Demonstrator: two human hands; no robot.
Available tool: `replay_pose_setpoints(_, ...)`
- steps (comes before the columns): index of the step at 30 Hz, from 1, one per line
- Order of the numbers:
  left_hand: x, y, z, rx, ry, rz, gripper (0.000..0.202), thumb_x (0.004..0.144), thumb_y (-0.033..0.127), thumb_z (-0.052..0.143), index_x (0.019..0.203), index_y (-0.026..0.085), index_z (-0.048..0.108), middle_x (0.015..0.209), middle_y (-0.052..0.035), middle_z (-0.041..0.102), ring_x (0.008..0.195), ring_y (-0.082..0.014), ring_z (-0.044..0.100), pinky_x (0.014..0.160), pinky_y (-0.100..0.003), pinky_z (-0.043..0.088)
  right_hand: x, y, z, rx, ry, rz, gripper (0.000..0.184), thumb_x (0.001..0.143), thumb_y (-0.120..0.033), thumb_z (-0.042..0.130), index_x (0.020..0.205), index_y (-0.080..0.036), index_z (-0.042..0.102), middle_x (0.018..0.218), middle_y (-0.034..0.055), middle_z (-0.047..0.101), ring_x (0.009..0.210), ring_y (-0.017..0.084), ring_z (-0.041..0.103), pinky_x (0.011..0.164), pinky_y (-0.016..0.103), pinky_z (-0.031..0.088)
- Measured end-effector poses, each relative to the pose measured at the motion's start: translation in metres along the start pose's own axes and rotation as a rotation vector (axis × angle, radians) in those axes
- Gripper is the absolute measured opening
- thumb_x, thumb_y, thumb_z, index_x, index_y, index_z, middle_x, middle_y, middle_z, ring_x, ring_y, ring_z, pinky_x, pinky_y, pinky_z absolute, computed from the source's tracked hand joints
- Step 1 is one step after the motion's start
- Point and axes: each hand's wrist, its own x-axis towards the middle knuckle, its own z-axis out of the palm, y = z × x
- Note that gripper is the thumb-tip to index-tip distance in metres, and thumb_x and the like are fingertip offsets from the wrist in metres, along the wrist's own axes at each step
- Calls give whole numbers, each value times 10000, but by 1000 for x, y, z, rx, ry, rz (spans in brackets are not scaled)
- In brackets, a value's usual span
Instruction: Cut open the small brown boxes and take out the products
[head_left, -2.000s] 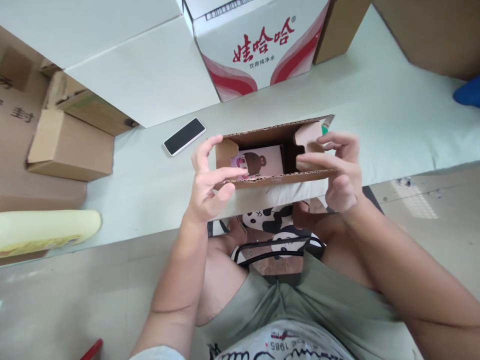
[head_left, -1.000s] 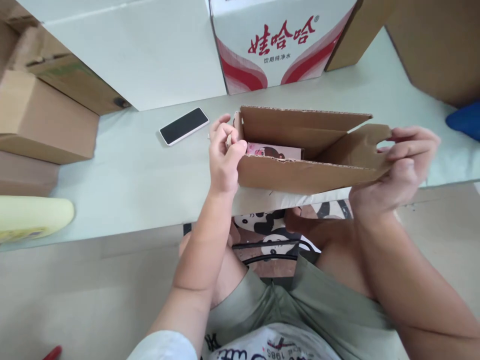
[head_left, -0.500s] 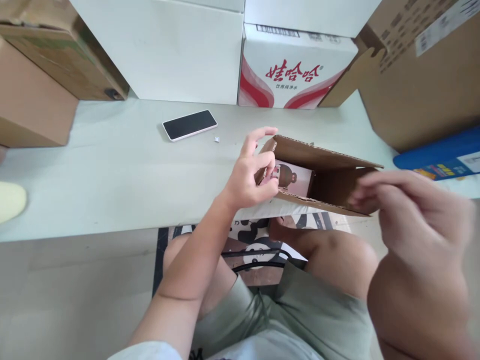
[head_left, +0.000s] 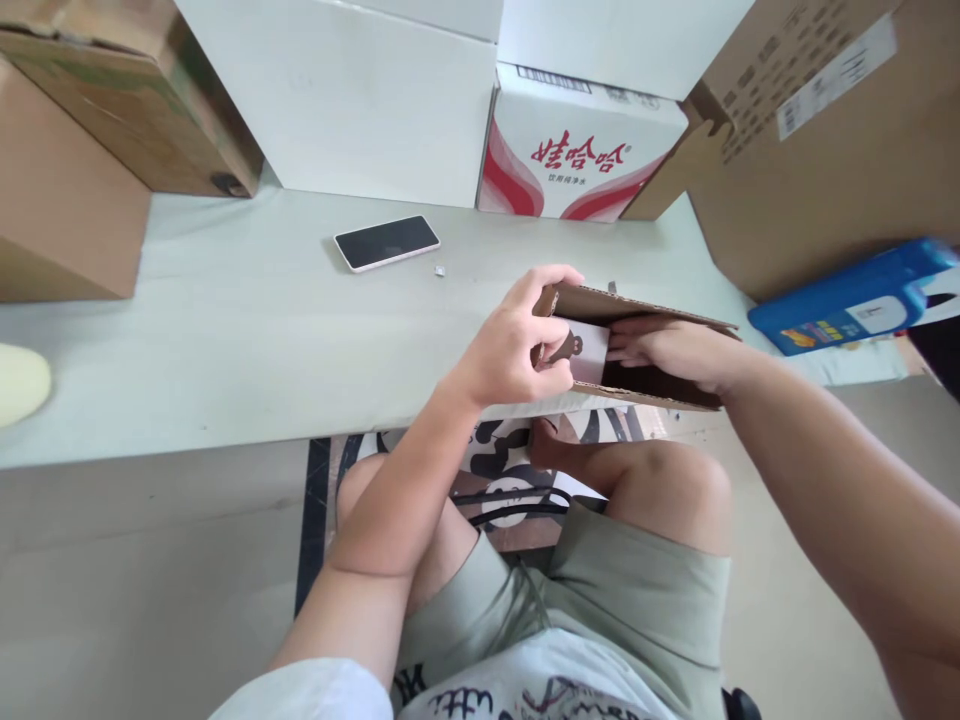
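A narrow open cardboard box [head_left: 637, 396] lies at the front edge of the table. My left hand [head_left: 514, 345] is closed around its left end, with some fingers curled over the rim into the inside. Within the left part sits a pale pink box [head_left: 591, 352] printed with a brown bear. My right hand [head_left: 671, 350] reaches in from the right, fingers stretched out, their tips at the right edge of the pink box. Whether those fingertips press on it, I cannot tell. The cardboard box's floor is mostly hidden.
A phone [head_left: 386, 243] and a tiny white scrap [head_left: 439, 271] lie on the table [head_left: 225, 330]. Behind stand white cartons [head_left: 360, 110] and a red-and-white carton [head_left: 577, 160]. Brown cartons flank both sides. At right lies a blue bottle [head_left: 847, 300]; at far left, a pale yellow object [head_left: 22, 385].
My right hand has moved left from beside the box into it, and its fingers have straightened. My left hand keeps hold of the left end. The view has shifted slightly.
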Motion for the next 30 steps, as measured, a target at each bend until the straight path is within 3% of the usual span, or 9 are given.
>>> replay_pose_setpoints(4, -2, -4, 3, -27, 45, -8, 337, 656, 166, 678, 551, 224, 364, 1447, -121, 595, 1015, -303, 660, 856, -515, 596, -8, -10, 0, 35, 10, 96, 247, 862, -201, 586, 995, -298, 771, 1172, 51, 792, 1210, 299, 735, 1047, 463, 631)
replay_pose_setpoints(8, -2, -8, 4, -44, 60, -8, 338, 680, 183, 677, 551, 222, 367, 1465, -130, 586, 1000, -302, 657, 857, -529, 589, -9, -32, -2, 211, -48, 278, 393, 871, -284, 639, 1263, -282, 659, 1144, 64, 799, 1079, 281, 771, 919, 420, 664)
replay_pose_setpoints(10, -1, -9, 5, -52, 55, -23, 344, 690, 196, 684, 551, 223, 370, 1474, -127, 585, 1000, -306, 659, 869, -539, 587, -8, -47, -2, 331, -60, 398, 328, 861, -270, 639, 1188, -243, 636, 1052, 75, 796, 952, 254, 771, 807, 368, 656)
replay_pose_setpoints(14, 1, -14, 8, -120, 90, -33, 382, 711, 250, 732, 544, 232, 388, 1431, -122, 611, 1159, -366, 657, 976, -567, 567, -2, -61, 2, 601, -67, 645, 72, 816, -175, 615, 863, -228, 604, 921, 74, 761, 847, 201, 739, 720, 299, 616)
replay_pose_setpoints(18, 0, -23, 10, -169, 167, -60, 453, 765, 377, 770, 545, 239, 399, 1370, -125, 626, 1281, -410, 623, 1063, -600, 532, 2, -51, 7, 759, -99, 595, 23, 798, -232, 622, 783, -233, 604, 865, 91, 748, 751, 210, 701, 663, 332, 604)
replay_pose_setpoints(22, -3, -29, 8, -164, 218, -115, 488, 794, 485, 765, 571, 240, 407, 1354, -120, 642, 1289, -418, 615, 1061, -614, 532, 9, -52, 11, 863, -38, 555, 111, 799, -295, 641, 884, -225, 657, 941, 86, 754, 774, 207, 691, 703, 355, 606)
replay_pose_setpoints(25, -5, -28, 6, -172, 234, -104, 429, 772, 446, 767, 575, 245, 442, 1337, -110, 661, 1278, -404, 607, 1070, -625, 529, 18, -64, 13, 729, -29, 574, 159, 813, -338, 684, 928, -231, 707, 1033, 97, 770, 814, 231, 699, 713, 383, 597)
replay_pose_setpoints(27, -5, -26, 6, -193, 257, -114, 370, 725, 394, 781, 567, 252, 478, 1311, -97, 682, 1268, -392, 604, 1072, -620, 534, 22, -66, 12, 662, 55, 603, 173, 804, -313, 723, 954, -225, 722, 1073, 112, 774, 840, 244, 712, 730, 393, 604)
replay_pose_setpoints(30, -5, -24, 8, -176, 242, -126, 372, 714, 382, 767, 536, 251, 469, 1366, -67, 682, 1233, -378, 625, 1040, -604, 555, 23, -57, 7, 710, 105, 661, 144, 846, -262, 688, 976, -203, 705, 1088, 124, 780, 912, 237, 745, 821, 385, 627)
